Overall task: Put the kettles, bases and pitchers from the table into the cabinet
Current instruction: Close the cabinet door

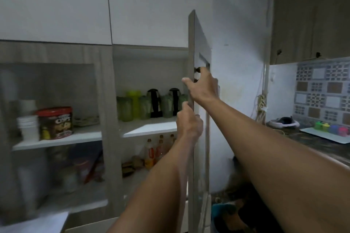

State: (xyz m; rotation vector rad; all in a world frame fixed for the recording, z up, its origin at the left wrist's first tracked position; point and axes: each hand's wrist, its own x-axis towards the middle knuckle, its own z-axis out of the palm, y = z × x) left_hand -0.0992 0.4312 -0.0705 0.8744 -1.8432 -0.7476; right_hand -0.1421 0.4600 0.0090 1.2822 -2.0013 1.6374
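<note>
Both hands are on the tall grey wood-grain cabinet door, which stands open edge-on with its long axis vertical: the right hand at 12 o'clock of centre is closed around the small dark knob, and the left hand just below grips the door's edge. On the white middle shelf at 10 o'clock of the left hand, two upright black-handled kettles stand among translucent green plastic pitchers, and a red-lidded snack tub sits at 9 o'clock.
</note>
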